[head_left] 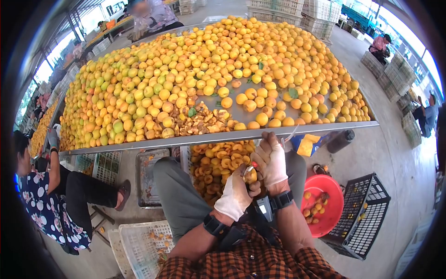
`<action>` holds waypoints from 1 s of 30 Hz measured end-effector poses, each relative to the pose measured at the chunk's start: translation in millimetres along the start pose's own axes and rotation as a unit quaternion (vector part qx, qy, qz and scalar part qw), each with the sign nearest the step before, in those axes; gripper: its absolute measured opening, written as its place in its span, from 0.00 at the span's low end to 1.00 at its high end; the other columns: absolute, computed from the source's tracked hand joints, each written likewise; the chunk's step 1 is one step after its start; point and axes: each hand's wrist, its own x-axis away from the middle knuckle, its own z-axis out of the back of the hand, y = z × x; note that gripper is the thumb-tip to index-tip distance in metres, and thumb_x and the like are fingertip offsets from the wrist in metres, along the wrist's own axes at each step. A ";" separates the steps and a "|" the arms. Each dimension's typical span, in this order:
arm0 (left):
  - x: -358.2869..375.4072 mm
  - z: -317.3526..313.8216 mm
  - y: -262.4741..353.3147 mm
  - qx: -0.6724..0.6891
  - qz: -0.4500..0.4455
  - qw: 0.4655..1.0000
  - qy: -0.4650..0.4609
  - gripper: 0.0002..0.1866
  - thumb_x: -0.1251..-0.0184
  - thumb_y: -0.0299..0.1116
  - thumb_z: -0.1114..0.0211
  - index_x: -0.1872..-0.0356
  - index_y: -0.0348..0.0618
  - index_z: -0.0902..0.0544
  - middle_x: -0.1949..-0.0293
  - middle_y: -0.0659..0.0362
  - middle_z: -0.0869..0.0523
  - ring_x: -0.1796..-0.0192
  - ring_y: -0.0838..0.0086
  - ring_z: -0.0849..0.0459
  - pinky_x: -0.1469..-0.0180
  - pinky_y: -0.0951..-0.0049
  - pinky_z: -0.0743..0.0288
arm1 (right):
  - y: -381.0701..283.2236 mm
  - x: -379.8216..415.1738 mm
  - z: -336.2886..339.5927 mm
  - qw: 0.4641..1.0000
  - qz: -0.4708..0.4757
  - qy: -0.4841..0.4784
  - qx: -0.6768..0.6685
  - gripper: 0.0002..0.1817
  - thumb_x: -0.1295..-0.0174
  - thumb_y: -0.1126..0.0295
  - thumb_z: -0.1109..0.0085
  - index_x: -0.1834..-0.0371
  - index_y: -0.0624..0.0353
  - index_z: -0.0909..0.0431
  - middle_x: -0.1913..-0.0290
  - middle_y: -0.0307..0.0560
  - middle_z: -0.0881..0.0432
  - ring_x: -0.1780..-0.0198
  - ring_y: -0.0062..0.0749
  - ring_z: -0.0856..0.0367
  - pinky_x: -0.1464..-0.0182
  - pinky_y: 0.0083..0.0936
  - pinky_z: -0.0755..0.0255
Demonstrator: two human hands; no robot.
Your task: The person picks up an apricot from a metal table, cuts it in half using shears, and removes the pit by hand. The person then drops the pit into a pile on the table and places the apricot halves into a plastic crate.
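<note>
Both hands, in worn white gloves with bare fingertips, meet above my lap. My left hand [237, 193] is closed around an apricot [250, 176]. My right hand [271, 162] is closed close against that fruit, on a small tool with a red part [254, 164]; its blade, if any, is hidden. Below the hands, between my knees, a crate holds a pile of halved apricots [218, 162]. In front, a metal-edged table [223, 136] is heaped with whole apricots [195, 60]. Cut pieces and pits [204, 122] lie near its front edge.
A red basin [340, 204] with some apricots and a black crate [378, 197] stand at right. A white crate [134, 246] and a metal tray [139, 179] are at left. A seated person [51, 200] works at left. Stacked crates [397, 74] and other people are farther back.
</note>
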 end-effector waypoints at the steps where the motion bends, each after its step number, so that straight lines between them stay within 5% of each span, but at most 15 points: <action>1: 1.0 1.9 0.4 0.002 0.000 1.000 0.001 0.16 0.23 0.42 0.64 0.63 0.47 0.28 0.75 0.60 0.26 0.84 0.79 0.37 0.83 0.80 0.51 | 0.7 1.0 -2.2 1.000 -0.002 0.001 0.001 0.13 0.31 0.56 0.48 0.60 0.56 0.29 0.83 0.27 0.47 0.85 0.14 0.50 0.82 0.17 0.51; 4: 3.6 3.3 2.4 -0.003 0.000 1.000 -0.026 0.17 0.23 0.41 0.65 0.63 0.47 0.28 0.75 0.60 0.25 0.84 0.79 0.37 0.84 0.80 0.51 | 1.2 1.5 -5.7 0.999 -0.004 0.031 0.025 0.13 0.31 0.57 0.47 0.60 0.55 0.29 0.83 0.27 0.47 0.85 0.14 0.50 0.82 0.17 0.51; 7: 7.2 -3.6 6.8 -0.035 -0.002 0.999 -0.010 0.16 0.24 0.42 0.63 0.62 0.47 0.28 0.76 0.60 0.25 0.84 0.78 0.36 0.83 0.80 0.49 | 2.3 -1.9 -1.3 0.995 -0.022 -0.082 -0.042 0.12 0.30 0.58 0.48 0.61 0.55 0.29 0.83 0.27 0.46 0.87 0.15 0.51 0.84 0.18 0.52; 9: 6.1 -9.8 8.6 -0.058 -0.051 0.990 0.118 0.13 0.25 0.44 0.56 0.62 0.49 0.29 0.73 0.62 0.26 0.82 0.77 0.34 0.81 0.79 0.44 | 5.6 4.4 -15.0 0.997 0.063 0.013 0.038 0.12 0.31 0.59 0.47 0.61 0.56 0.30 0.84 0.29 0.45 0.89 0.16 0.51 0.86 0.19 0.53; 12: -0.5 -7.0 2.5 -0.098 -0.132 0.973 0.160 0.12 0.28 0.47 0.50 0.63 0.50 0.29 0.69 0.64 0.29 0.80 0.76 0.33 0.79 0.78 0.40 | 9.9 13.5 -41.8 0.971 0.173 0.068 0.150 0.11 0.31 0.61 0.47 0.61 0.57 0.30 0.86 0.32 0.43 0.91 0.18 0.50 0.88 0.21 0.53; 14: -2.3 -3.1 -1.7 -0.101 -0.127 0.973 0.165 0.12 0.29 0.48 0.48 0.61 0.52 0.29 0.66 0.65 0.31 0.77 0.76 0.31 0.77 0.77 0.39 | 6.7 17.4 -41.8 0.974 0.161 0.070 0.146 0.10 0.31 0.63 0.47 0.61 0.57 0.31 0.87 0.33 0.42 0.91 0.19 0.48 0.88 0.22 0.52; 20: -32.7 29.6 -12.0 -0.258 -0.379 0.882 0.107 0.11 0.29 0.44 0.47 0.58 0.49 0.25 0.69 0.65 0.28 0.73 0.77 0.31 0.75 0.74 0.37 | 15.1 15.8 -29.2 0.983 0.156 0.088 0.023 0.08 0.31 0.65 0.48 0.63 0.56 0.31 0.87 0.33 0.41 0.91 0.18 0.48 0.88 0.23 0.51; 22: -34.2 25.4 -10.4 -0.110 -0.261 0.946 0.161 0.10 0.29 0.39 0.47 0.59 0.44 0.24 0.69 0.64 0.24 0.70 0.76 0.28 0.71 0.71 0.32 | 26.7 20.8 -33.4 0.961 0.213 0.094 0.150 0.09 0.31 0.63 0.48 0.64 0.56 0.30 0.86 0.31 0.42 0.91 0.17 0.48 0.89 0.23 0.49; 23: -33.4 24.0 -11.4 -0.089 -0.273 0.949 0.133 0.11 0.29 0.36 0.49 0.59 0.40 0.23 0.64 0.62 0.21 0.65 0.73 0.23 0.64 0.71 0.27 | 32.8 12.2 -24.1 0.913 0.287 0.093 0.276 0.09 0.31 0.64 0.49 0.67 0.56 0.31 0.86 0.32 0.41 0.92 0.18 0.47 0.91 0.24 0.49; 24: -34.9 32.0 -12.6 -0.088 -0.274 0.948 0.132 0.11 0.29 0.36 0.49 0.59 0.40 0.23 0.64 0.62 0.21 0.65 0.73 0.23 0.64 0.71 0.27 | 36.9 14.3 -20.4 0.920 0.274 0.105 0.260 0.07 0.33 0.67 0.47 0.66 0.58 0.29 0.84 0.33 0.35 0.88 0.17 0.41 0.85 0.21 0.42; 26: -36.4 44.3 -10.1 -0.422 -0.380 0.816 0.106 0.11 0.30 0.35 0.48 0.58 0.37 0.23 0.62 0.59 0.19 0.62 0.70 0.21 0.58 0.72 0.26 | 47.6 17.1 -20.6 0.806 0.414 0.058 0.420 0.05 0.35 0.71 0.45 0.63 0.61 0.26 0.79 0.35 0.28 0.79 0.15 0.35 0.77 0.19 0.38; 27: -45.6 39.6 -12.0 -0.163 -0.313 0.926 0.136 0.11 0.30 0.34 0.47 0.58 0.35 0.23 0.64 0.58 0.19 0.62 0.70 0.20 0.56 0.73 0.26 | 51.6 20.6 -23.8 0.812 0.407 0.047 0.415 0.04 0.36 0.75 0.44 0.60 0.63 0.24 0.74 0.36 0.24 0.72 0.14 0.32 0.70 0.16 0.38; 29: -55.2 40.8 -1.6 -0.240 -0.361 0.879 0.197 0.10 0.29 0.33 0.48 0.59 0.36 0.24 0.69 0.60 0.21 0.67 0.74 0.24 0.63 0.74 0.29 | 52.9 15.3 -25.5 0.810 0.415 0.038 0.413 0.04 0.33 0.72 0.47 0.60 0.60 0.25 0.79 0.35 0.28 0.79 0.15 0.34 0.76 0.19 0.39; 30: -57.2 47.6 7.4 -0.254 -0.356 0.879 0.189 0.10 0.29 0.33 0.49 0.59 0.36 0.24 0.71 0.61 0.23 0.69 0.76 0.26 0.65 0.75 0.31 | 50.6 15.8 -24.9 0.912 0.288 0.085 0.279 0.06 0.31 0.68 0.49 0.62 0.58 0.28 0.84 0.34 0.37 0.85 0.18 0.42 0.83 0.22 0.46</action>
